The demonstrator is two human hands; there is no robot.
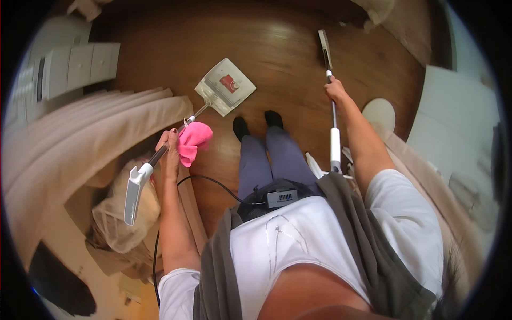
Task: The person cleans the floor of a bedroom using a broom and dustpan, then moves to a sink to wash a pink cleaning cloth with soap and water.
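My left hand (170,144) grips the pole of a long-handled white dustpan (216,76) and a bright pink cloth (194,140) bunched against it. The dustpan's pan lies ahead of my feet, with a red-and-white item or marking in its middle; which one I cannot tell. The grey-and-white handle end (136,192) sticks out behind this hand. My right hand (335,89) is closed around the shaft of a broom (325,46), whose narrow head points away from me. The broom's white and grey grip end reaches back beside my hip.
Brown wooden flooring (280,52) spreads ahead. Beige curtain fabric (152,110) hangs at the left, near white drawers (80,68) and a clear plastic bag (120,216). A round white object (379,114) stands at the right, beside a pale cabinet or panel (444,104). A black cable (216,181) runs from my waist.
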